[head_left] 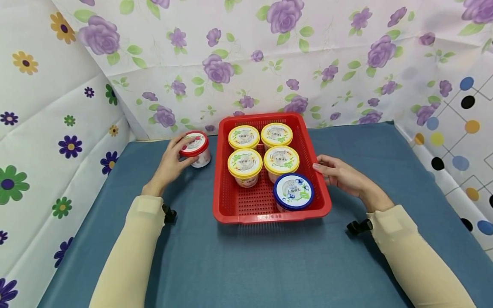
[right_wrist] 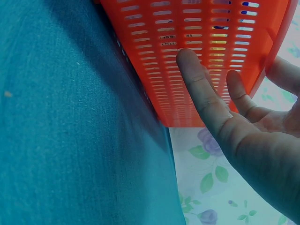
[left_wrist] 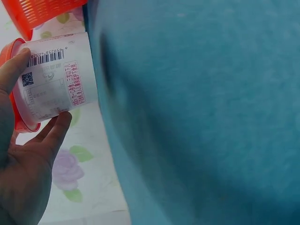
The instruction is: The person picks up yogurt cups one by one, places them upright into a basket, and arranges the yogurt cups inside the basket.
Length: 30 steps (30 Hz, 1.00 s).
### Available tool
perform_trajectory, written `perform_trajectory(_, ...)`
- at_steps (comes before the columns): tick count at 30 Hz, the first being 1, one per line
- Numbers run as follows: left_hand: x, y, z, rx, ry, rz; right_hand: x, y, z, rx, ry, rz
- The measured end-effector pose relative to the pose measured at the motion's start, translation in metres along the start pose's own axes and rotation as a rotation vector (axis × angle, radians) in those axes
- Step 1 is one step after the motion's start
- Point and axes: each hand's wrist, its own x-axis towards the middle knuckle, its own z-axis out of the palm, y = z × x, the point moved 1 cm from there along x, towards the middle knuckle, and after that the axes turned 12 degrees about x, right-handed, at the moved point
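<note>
My left hand (head_left: 171, 161) grips a small white tub with a red lid (head_left: 201, 159), which stands upright on the table left of the basket. In the left wrist view, thumb and fingers lie on either side of this tub (left_wrist: 61, 77); its barcode and red print face that camera. At the right side of the red plastic basket (head_left: 246, 219) is my right hand (head_left: 340, 173), thumb at the rim. The right wrist view has its fingers (right_wrist: 206, 101) against the slotted outer wall. Inside the basket stand several yellow-lidded tubs (head_left: 245, 163) and one blue-lidded tub (head_left: 293, 191).
Blue cloth (head_left: 246, 265) covers the table. Behind it hangs a white sheet with purple flowers (head_left: 217, 68). Patterned sheets also close off the left side (head_left: 42, 141) and the right side (head_left: 454, 141). A bare patch of basket floor (head_left: 254, 203) shows at the front left.
</note>
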Motion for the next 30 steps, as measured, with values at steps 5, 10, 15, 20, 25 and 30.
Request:
perform_trajectory(5, 0.004, 0.009, -0.013, -0.024, 0.028, -0.012, 0.0, -0.001, 0.0, -0.002, 0.013, 0.006)
perform_trajectory(10, 0.005, 0.016, -0.022, -0.035, 0.05, 0.002, 0.0, -0.002, 0.0, -0.007, 0.025, 0.009)
perform_trajectory(15, 0.004, 0.021, -0.024, -0.024, 0.047, 0.001, 0.0, -0.001, 0.0, -0.006, 0.021, 0.009)
perform_trajectory(20, 0.004, 0.022, -0.027, -0.022, 0.048, -0.006, 0.0, -0.001, 0.0, -0.005, 0.018, 0.009)
perform_trajectory(25, 0.006, 0.027, -0.034, -0.008, 0.063, -0.014, 0.0, -0.001, 0.0, -0.005, 0.016, 0.003)
perform_trajectory(30, 0.008, 0.037, -0.044, 0.006, 0.084, -0.016, 0.0, 0.0, 0.0, -0.005, 0.01, 0.001)
